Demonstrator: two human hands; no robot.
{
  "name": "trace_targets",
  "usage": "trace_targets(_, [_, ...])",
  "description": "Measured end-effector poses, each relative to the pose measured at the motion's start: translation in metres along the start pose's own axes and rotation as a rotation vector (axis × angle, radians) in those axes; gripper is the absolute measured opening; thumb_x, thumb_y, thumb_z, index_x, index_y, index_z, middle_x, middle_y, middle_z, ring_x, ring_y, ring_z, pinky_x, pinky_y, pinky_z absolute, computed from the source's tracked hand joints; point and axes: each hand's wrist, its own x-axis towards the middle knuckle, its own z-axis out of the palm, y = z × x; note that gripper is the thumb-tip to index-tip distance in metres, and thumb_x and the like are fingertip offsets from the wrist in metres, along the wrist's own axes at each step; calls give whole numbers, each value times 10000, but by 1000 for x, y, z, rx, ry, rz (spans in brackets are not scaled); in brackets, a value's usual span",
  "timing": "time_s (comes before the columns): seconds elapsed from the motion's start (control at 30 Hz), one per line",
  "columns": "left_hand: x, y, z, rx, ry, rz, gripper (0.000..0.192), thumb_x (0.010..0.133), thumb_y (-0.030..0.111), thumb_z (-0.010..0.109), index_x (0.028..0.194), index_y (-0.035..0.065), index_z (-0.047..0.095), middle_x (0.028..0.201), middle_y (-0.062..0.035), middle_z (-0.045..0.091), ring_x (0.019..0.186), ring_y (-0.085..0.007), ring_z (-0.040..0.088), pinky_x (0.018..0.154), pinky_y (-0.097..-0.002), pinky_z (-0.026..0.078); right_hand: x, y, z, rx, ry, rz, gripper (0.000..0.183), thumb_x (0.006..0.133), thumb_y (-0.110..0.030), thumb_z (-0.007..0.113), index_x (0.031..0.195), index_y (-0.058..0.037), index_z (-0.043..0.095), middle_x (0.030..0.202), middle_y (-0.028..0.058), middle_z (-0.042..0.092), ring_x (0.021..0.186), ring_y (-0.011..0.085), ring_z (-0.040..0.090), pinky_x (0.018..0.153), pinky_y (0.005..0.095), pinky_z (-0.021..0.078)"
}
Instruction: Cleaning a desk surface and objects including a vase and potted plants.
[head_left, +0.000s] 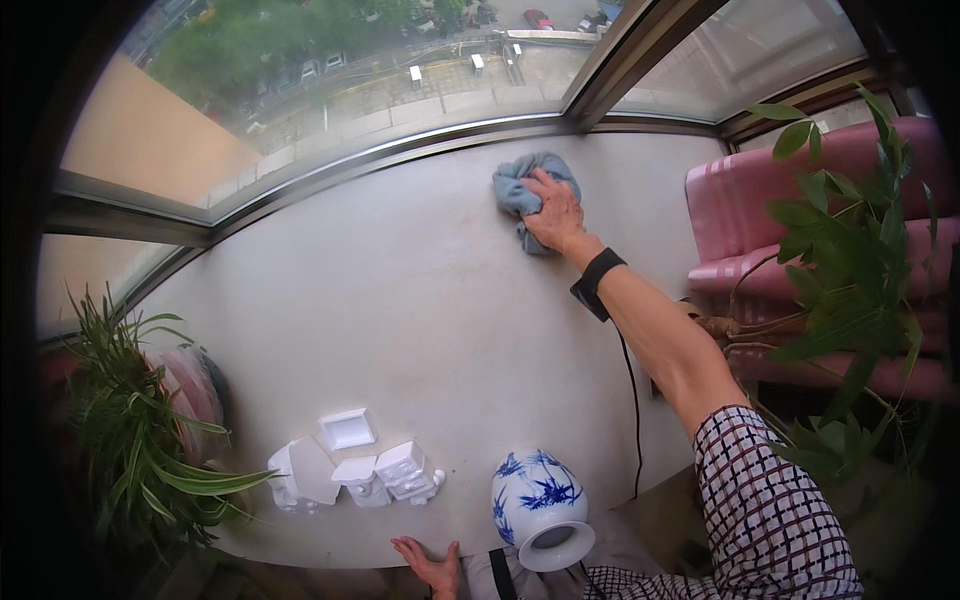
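Observation:
My right hand (553, 210) presses a crumpled blue-grey cloth (519, 191) onto the pale sill top (360, 300), close to the window frame. At the near edge of the sill, my left hand (429, 564) rests with its fingers spread and nothing in it. Right of that hand stands a white porcelain vase (541, 495) with blue plant motifs, its mouth towards me. White figurine-like pieces (405, 472) and a broken-looking white piece (304, 472) lie beyond my left hand, with a small white rectangular tray (348, 429) behind them.
A spider-like potted plant (142, 420) stands at the left. Pink folded fabric (735, 210) and a leafy plant (847, 225) are on the right. A black cord (634, 405) runs down near my right forearm. Window frames (390, 154) border the far side.

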Motion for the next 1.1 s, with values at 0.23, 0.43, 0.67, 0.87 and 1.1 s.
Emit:
trace_targets(0.23, [1, 3, 0, 0, 5, 6, 1109, 630, 337, 872, 1485, -24, 265, 1549, -292, 175, 1446, -434, 159, 1162, -493, 195, -173, 34, 8, -24, -92, -164, 536, 660, -62, 650, 1186, -165, 640, 1403, 63, 499, 1132, 357, 519, 979, 428, 470])
trace_targets(0.43, [-2, -5, 3, 15, 39, 37, 1112, 649, 404, 853, 1485, -29, 262, 1556, -272, 179, 1441, -432, 178, 1156, -510, 197, -335, 41, 2, 27, -145, 13, 531, 662, -36, 665, 1178, -159, 647, 1415, 30, 490, 1121, 330, 519, 956, 414, 487])
trace_targets(0.67, [0, -11, 2, 55, 31, 53, 1072, 683, 445, 824, 1478, -28, 282, 1556, -263, 191, 1442, -426, 177, 1164, -471, 212, -493, 34, 17, 34, -168, 71, 627, 585, 41, 687, 1180, -150, 648, 1393, 90, 494, 1083, 360, 516, 939, 412, 491])
trace_targets(0.87, [3, -8, -8, -4, -45, 42, 879, 779, 339, 775, 1455, -20, 343, 1550, -248, 227, 1434, -352, 259, 1153, -401, 255, -558, 12, 58, 94, -45, 126, 598, 592, 10, 692, 1179, -96, 645, 1392, 167, 483, 1064, 404, 512, 937, 416, 481])
trace_targets(1.1, [-28, -6, -14, -157, 2, 83, 674, 827, 208, 729, 1367, -79, 447, 1474, -254, 382, 1375, -363, 371, 1132, -400, 293, -598, -37, 77, 271, -166, -30, 619, 579, -25, 687, 1188, -133, 660, 1375, 156, 508, 1082, 403, 509, 947, 426, 477])
